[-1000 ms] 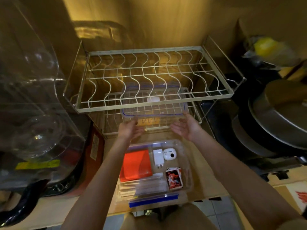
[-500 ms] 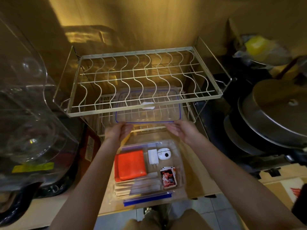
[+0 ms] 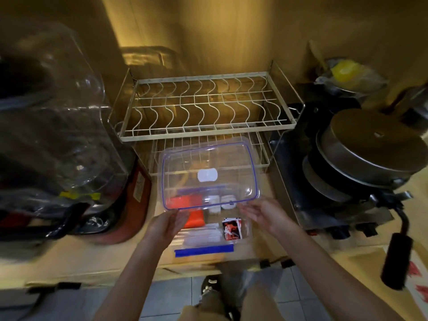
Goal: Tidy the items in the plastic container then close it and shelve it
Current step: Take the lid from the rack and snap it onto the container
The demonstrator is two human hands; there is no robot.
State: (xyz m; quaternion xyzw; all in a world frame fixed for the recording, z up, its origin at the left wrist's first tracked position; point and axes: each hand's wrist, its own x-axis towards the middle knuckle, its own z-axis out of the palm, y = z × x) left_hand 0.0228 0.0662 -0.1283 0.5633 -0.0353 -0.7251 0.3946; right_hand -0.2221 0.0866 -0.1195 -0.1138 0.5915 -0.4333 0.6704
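Observation:
A clear lid with a blue seal (image 3: 208, 163) is held tilted in the air above the open plastic container (image 3: 247, 230). My left hand (image 3: 168, 224) grips the lid's near left corner and my right hand (image 3: 262, 212) its near right corner. Inside the container lie an orange flat piece (image 3: 195, 218), white small items (image 3: 222, 202), clear packets with a blue strip (image 3: 203, 247) and a red and black packet (image 3: 232, 229). The container sits on a wooden surface in front of a two-tier wire rack (image 3: 203, 107).
A large clear plastic cover (image 3: 58, 126) and a red appliance (image 3: 136, 205) crowd the left. Stacked metal pans (image 3: 368, 154) and a dark stove with a black handle (image 3: 396, 258) fill the right. The surface's front edge (image 3: 92, 274) drops to a tiled floor.
Both hands pulled the clear lid out of the rack's lower tier towards me. It now hangs over the back half of the container.

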